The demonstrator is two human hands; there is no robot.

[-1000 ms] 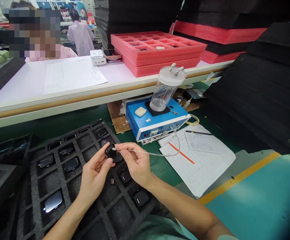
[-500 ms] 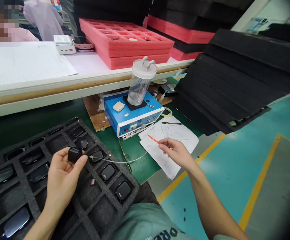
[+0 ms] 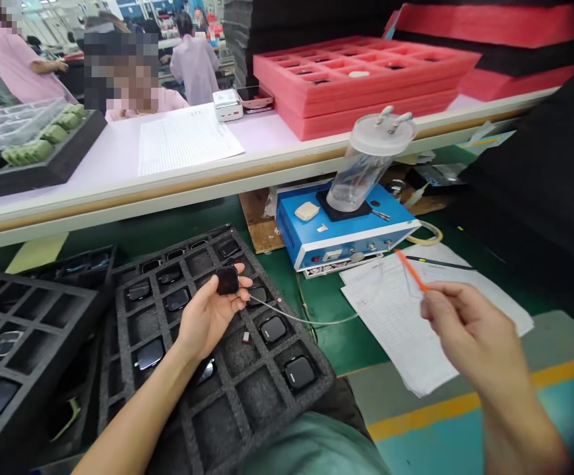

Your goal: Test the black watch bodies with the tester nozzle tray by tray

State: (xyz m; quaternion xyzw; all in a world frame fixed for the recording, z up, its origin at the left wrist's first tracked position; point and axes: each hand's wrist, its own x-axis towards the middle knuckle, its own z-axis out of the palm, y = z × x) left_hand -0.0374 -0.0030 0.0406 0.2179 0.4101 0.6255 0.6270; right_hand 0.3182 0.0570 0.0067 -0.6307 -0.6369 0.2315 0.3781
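Observation:
My left hand (image 3: 205,320) holds a black, rounded-square watch body (image 3: 227,280) between thumb and fingers, its dark glossy face showing. The hand is above a dark grey foam tray (image 3: 215,429), where several similar black watch bodies lie in the cells. My right hand (image 3: 478,333) pinches a thin orange stick (image 3: 410,267) over printed sheets (image 3: 386,336), its tip slanting up and left. A thin pale tube (image 3: 317,322) curves from beside my left fingers towards the sheets. What its ends join cannot be made out.
A blue device box (image 3: 351,234) carries a clear cylinder (image 3: 353,171) and a beige pad (image 3: 307,211). Behind is a shelf with red foam trays (image 3: 311,109) and a paper (image 3: 188,142). Another dark foam tray (image 3: 52,316) stands at left. People in pink are beyond.
The view has turned left, so the bench appears further right. My left hand has turned the watch body to show its flat face. My right hand appears larger, still pinching the orange stick.

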